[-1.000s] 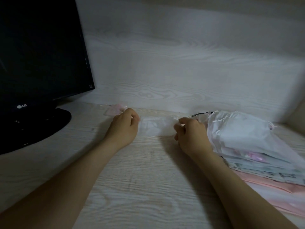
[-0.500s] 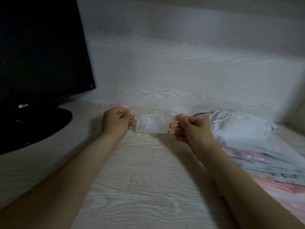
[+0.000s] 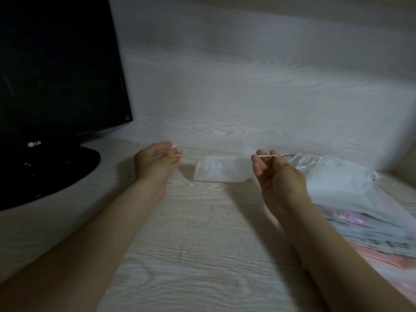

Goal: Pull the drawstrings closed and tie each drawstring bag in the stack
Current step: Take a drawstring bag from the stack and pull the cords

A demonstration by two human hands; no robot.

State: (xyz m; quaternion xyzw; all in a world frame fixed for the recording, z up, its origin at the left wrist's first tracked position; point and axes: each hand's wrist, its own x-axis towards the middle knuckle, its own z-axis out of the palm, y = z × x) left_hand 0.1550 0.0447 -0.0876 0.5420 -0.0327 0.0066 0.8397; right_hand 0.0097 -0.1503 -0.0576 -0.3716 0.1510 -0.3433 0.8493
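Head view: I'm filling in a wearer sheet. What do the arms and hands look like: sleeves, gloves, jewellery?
The left forearm and right forearm are bare to the frame edge; no sleeve shows. The left hand and right hand are ungloved, with no ring, watch or bracelet visible. Dim light hides finer marks.

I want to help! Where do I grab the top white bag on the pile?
Probably pinch the loose cords at the far left corner of the top bag, coming from the left: they stick out free, while its body lies flat.
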